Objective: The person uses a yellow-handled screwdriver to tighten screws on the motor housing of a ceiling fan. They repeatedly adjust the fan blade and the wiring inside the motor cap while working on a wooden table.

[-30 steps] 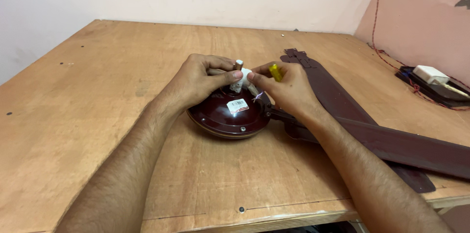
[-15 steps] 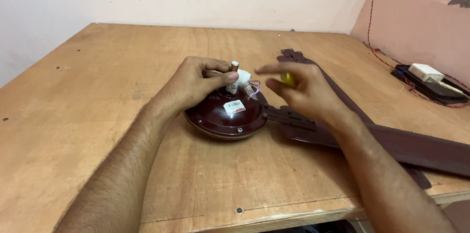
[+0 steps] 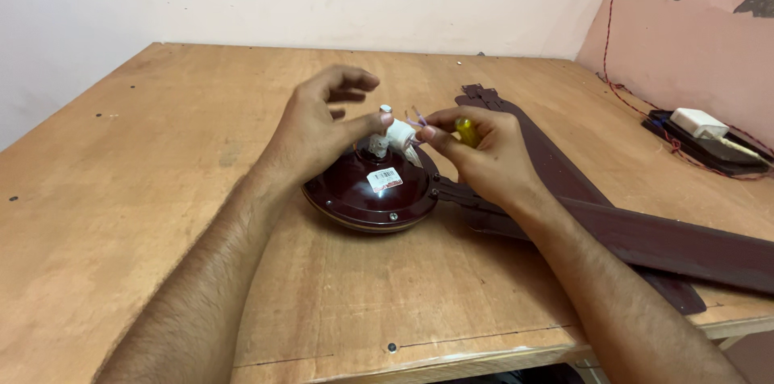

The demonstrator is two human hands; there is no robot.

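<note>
With the left hand point(image 3: 318, 130) pinching the white connector point(image 3: 397, 135) atop the fan motor point(image 3: 372, 190) at table centre, the right hand point(image 3: 482, 154), closed around a yellow screwdriver point(image 3: 466, 131) at three o'clock, is risking tearing the thin wires point(image 3: 417, 120).

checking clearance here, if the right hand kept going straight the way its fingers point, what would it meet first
The right hand points left toward the white part atop the dark red fan motor; it would likely meet that first, just before the left hand. Depth is hard to judge.
</note>
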